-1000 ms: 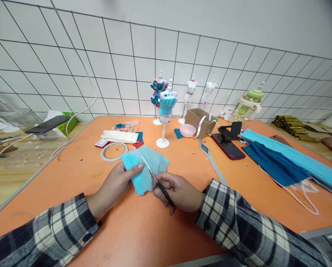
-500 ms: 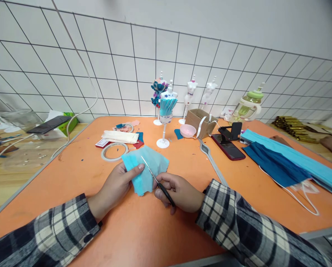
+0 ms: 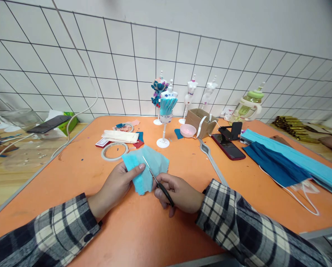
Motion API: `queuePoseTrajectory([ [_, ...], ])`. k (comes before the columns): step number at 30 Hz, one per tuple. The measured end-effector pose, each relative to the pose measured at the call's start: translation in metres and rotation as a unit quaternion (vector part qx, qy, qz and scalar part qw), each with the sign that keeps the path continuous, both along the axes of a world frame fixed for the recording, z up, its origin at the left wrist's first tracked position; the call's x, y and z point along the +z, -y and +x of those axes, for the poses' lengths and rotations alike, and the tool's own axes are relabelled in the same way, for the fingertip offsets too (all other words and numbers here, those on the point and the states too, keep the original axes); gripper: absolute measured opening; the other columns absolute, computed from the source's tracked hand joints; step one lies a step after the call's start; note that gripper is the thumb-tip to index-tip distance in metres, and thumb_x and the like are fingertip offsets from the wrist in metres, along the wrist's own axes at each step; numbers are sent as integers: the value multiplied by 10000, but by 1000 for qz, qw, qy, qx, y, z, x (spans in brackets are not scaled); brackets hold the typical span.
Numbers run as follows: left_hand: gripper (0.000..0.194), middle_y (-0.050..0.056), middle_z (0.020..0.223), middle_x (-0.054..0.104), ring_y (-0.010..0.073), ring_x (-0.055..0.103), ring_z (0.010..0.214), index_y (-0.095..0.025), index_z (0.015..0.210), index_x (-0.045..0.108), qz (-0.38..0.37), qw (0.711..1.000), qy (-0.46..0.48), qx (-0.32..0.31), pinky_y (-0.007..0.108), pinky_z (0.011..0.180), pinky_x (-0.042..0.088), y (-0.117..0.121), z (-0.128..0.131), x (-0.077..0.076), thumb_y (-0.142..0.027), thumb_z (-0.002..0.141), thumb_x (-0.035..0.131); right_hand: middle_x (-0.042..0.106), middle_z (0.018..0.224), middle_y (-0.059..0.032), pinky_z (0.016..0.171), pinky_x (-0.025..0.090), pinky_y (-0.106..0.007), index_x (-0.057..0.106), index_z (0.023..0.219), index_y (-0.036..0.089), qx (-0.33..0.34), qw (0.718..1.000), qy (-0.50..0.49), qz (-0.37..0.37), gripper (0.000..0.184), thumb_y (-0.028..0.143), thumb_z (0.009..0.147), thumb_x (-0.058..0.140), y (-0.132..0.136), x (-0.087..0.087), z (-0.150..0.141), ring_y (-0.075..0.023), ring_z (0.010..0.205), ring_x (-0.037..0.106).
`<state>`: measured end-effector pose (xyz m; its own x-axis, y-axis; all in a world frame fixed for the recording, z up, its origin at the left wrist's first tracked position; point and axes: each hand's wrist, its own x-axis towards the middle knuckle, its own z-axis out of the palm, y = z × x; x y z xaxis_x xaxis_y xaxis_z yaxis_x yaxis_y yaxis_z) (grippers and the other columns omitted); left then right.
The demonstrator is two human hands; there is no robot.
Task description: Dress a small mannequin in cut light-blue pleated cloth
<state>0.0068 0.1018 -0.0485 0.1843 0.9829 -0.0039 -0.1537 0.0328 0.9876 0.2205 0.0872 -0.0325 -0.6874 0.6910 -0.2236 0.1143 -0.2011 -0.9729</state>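
Observation:
A light blue piece of thin fabric (image 3: pixel 154 159) is pinched between the thumb and fingers of my left hand (image 3: pixel 121 181), at its left side. My right hand (image 3: pixel 177 193) is closed around the black handles of a small pair of scissors (image 3: pixel 163 193). Their slim metal blades lie across the front of the fabric, pointing up and left toward my left thumb. Beyond the fabric stands a small white mannequin (image 3: pixel 166 118) wrapped in pleated turquoise cloth. Fingers of my left hand behind the fabric are hidden.
Tape rolls (image 3: pixel 114 151) and a folded cream cloth (image 3: pixel 120 136) lie back left. A pink bowl (image 3: pixel 187 130), a cardboard box (image 3: pixel 200 120) and a phone (image 3: pixel 228 147) stand or lie back right. Dark blue (image 3: pixel 277 163) and light blue fabric (image 3: pixel 293 155) lie at the right.
The scissors have shifted very slightly, their tips a touch to the right and the angle a little changed. Both hands stay in nearly the same place.

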Motion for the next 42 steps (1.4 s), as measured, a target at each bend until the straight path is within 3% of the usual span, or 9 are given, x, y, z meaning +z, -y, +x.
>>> queuePoseTrajectory([
  [11, 242, 75, 856, 785, 232, 711, 740, -166, 924, 735, -9, 1000, -10, -1, 349, 721, 573, 0, -3, -8, -401, 868, 738, 463, 634, 76, 389, 517, -180, 533, 986, 229, -20, 1000, 10, 12, 387, 490, 789, 739, 1, -2, -1, -95, 561, 497],
  [19, 273, 78, 927, 798, 238, 731, 765, -175, 1027, 738, -22, 997, 76, 12, 342, 739, 586, 2, 1, 1, -377, 845, 764, 463, 652, 69, 382, 511, -184, 558, 1008, 222, -20, 999, 29, 18, 399, 497, 780, 737, 1, 1, -2, -101, 572, 500],
  [28, 273, 79, 823, 800, 228, 716, 667, -151, 873, 741, -30, 999, 29, 21, 332, 673, 576, 3, 4, 4, -416, 820, 777, 494, 710, 51, 417, 514, -162, 549, 1020, 229, -4, 1000, 24, 14, 366, 473, 810, 724, 0, -2, -1, -106, 624, 551],
  [42, 291, 77, 872, 804, 242, 732, 738, -159, 970, 736, -20, 998, 49, 30, 349, 735, 574, 2, 4, 3, -408, 826, 779, 459, 636, 77, 399, 526, -193, 560, 1019, 215, -19, 999, 25, 20, 392, 495, 800, 724, 0, -2, -2, -83, 536, 474],
])
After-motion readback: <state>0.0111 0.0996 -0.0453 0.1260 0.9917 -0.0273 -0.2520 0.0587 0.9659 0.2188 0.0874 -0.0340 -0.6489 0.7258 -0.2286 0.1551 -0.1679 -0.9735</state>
